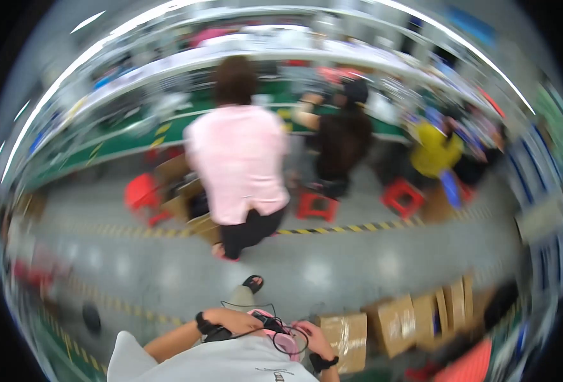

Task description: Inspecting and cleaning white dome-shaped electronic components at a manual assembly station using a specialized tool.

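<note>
- Left hand: at the lower middle of the view, close to the person's chest, black band at the wrist. Fingers curl toward a small black part; contact looks likely, but blur hides how tight the grip is.
- Right hand: just right of the left hand, also w/ a black wrist band. Fingers bend around the pink item; cannot tell how far they close.
- Pink item: between both hands, against the front of the white shirt. Kind of object not readable.
- Black cable: loops over the pink item and runs left across the left hand.
- Floor: grey, w/ a yellow-black striped line crossing it from left to right.
- Boxes: brown cardboard, in a row on the floor just right of the right hand; one wrapped in clear film is nearest.
- Person in pink top: back to the camera, mid floor, well apart from the hands, beside open boxes.
- Red stools: on the floor behind that person.
- Seated people: at a long green worktop along the far edge of the floor; one in dark top, one in yellow.
</note>
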Motion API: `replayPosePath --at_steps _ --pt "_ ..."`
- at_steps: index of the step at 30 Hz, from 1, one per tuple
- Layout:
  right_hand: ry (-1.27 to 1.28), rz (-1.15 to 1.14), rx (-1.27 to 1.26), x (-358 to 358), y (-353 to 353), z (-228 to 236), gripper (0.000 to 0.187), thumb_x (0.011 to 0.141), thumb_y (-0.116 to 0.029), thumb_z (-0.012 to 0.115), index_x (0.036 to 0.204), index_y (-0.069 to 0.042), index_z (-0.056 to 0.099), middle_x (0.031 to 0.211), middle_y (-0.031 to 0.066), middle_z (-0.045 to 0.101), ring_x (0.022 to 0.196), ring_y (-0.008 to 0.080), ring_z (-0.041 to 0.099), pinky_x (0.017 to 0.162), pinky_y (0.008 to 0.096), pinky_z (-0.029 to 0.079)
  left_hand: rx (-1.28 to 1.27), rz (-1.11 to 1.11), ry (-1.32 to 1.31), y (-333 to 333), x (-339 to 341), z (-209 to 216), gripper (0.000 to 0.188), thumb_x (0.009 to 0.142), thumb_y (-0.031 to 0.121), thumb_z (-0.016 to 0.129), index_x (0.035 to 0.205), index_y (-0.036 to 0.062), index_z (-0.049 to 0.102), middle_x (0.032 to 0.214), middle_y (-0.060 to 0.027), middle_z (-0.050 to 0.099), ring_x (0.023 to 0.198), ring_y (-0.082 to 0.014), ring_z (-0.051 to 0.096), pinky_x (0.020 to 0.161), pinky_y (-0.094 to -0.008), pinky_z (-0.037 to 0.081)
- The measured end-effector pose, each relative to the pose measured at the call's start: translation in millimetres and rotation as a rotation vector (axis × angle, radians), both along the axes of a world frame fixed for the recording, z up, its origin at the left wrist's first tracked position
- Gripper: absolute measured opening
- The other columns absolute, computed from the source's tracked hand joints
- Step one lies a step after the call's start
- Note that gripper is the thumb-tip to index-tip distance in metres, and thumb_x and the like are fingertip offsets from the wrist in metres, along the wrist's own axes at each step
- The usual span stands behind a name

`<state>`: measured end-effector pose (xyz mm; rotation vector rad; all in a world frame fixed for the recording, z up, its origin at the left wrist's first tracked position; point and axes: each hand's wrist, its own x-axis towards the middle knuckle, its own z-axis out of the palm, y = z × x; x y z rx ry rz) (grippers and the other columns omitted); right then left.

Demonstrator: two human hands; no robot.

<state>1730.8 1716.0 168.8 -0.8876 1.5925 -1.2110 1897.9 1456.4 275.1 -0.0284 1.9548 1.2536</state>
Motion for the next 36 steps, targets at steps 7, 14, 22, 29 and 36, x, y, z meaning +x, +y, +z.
replayPosePath --at_steps 7,14,22,29,36 --pt "-0.192 0.548 0.141 -7 31 -18 0.029 0.097 -0.022 0.061 0.112 0.002 0.065 0.097 0.0053 0.069 0.088 0.0128 0.062 0.081 0.0271 0.05 0.547 0.82 0.143 153 95 44 0.045 0.106 0.036 0.039 0.129 0.0006 0.055 0.119 -0.0088 0.064 0.108 -0.0158 0.059 0.094 -0.0304 0.045" --pt "-0.093 0.773 0.221 83 61 -4 0.032 0.097 -0.021 0.06 0.121 0.0 0.06 0.095 0.0055 0.067 0.083 0.0094 0.06 0.076 0.0249 0.049 0.956 1.578 0.249 256 184 45 0.042 0.107 0.032 0.04 0.129 -0.0006 0.055 0.08 -0.0017 0.058 0.078 -0.0115 0.057 0.081 -0.0273 0.048" --pt "0.023 0.9 0.194 189 186 -20 0.04 0.092 -0.023 0.066 0.124 0.0 0.059 0.101 0.0129 0.069 0.091 0.0179 0.067 0.081 0.032 0.053 0.554 1.936 0.328 344 334 66 0.034 0.094 0.026 0.064 0.118 0.0024 0.062 0.063 0.0072 0.045 0.058 -0.0016 0.041 0.059 -0.0187 0.036" --pt "0.388 1.032 -0.031 256 245 37 0.044 0.089 -0.029 0.064 0.119 0.004 0.061 0.101 0.0227 0.067 0.089 0.0364 0.065 0.08 0.0407 0.051 0.336 2.145 0.394 471 458 70 0.029 0.091 0.022 0.068 0.113 0.0048 0.061 0.066 0.0077 0.049 0.061 -0.0027 0.042 0.055 -0.0201 0.03" --pt "0.392 1.137 -0.115 232 266 57 0.052 0.09 -0.032 0.064 0.128 0.002 0.056 0.124 0.0239 0.059 0.117 0.0396 0.054 0.098 0.0419 0.044 0.238 2.085 0.287 522 450 46 0.031 0.093 0.022 0.067 0.118 0.0045 0.061 0.069 0.0035 0.054 0.061 -0.0034 0.046 0.053 -0.02 0.032"
